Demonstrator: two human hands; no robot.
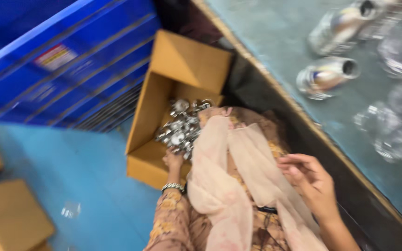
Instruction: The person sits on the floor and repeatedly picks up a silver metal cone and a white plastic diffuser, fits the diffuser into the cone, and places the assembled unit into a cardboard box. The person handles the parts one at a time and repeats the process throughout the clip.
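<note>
Head view, blurred throughout.

Room and surfaces: blue floor [84,181] fills the lower left, 7 to 9 o'clock. A big blue ribbed crate [66,60] takes the upper left, 10 to 11 o'clock, with a pale label on its side. A grey-green worktable [284,42] with a wooden edge runs diagonally from 12 o'clock down to 4 o'clock. Brown cardboard pieces [5,218] sit at 8 o'clock on the floor.

Open cardboard box [164,116] near centre, on the floor between the crate and the table, flaps up. Inside it, a heap of small shiny metal parts [180,130], piled toward the box's right half.

A pale pink scarf [229,181] drapes down the person's lap at 6 o'clock, over patterned brown clothing.

On the table, 1 to 2 o'clock: two shiny cylindrical cans [326,74] lying on their sides, and crumpled clear plastic [391,130] at 3 o'clock.

Left hand [173,160]: reached down into the box, at the lower edge of the metal heap, touching it; a beaded bracelet [172,187] on the wrist. Too blurred to tell whether the fingers close on a part.

Right hand [310,179]: at 4 o'clock, just beside the table's edge, above the scarf, fingers loosely curled and spread, holding nothing. Hands well apart.
</note>
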